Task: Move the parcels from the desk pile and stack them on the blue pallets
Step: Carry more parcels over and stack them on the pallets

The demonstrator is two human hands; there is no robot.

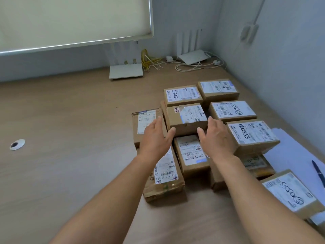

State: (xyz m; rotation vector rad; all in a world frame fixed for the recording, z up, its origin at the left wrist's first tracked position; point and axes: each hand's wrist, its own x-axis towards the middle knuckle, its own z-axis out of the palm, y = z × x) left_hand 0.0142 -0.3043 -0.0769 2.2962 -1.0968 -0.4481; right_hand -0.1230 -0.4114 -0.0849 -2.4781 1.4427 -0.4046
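Both hands, left (154, 136) and right (217, 136), reach empty with fingers straight, flanking a box (186, 118) atop the pile near the desk's (70, 120) right edge. Stiff cardboard, probably light; grip its opposite sides.

Parcel pile (193, 129): right half of table (70, 120); some parcels lie on others.
Left router (125, 72): behind pile, at rear wall.
Cables (149, 62): between left router and right router (192, 57).
Paper sheet (288, 143): right of pile; pen (319, 171) on it.
Cable hole (17, 144): well left of pile.
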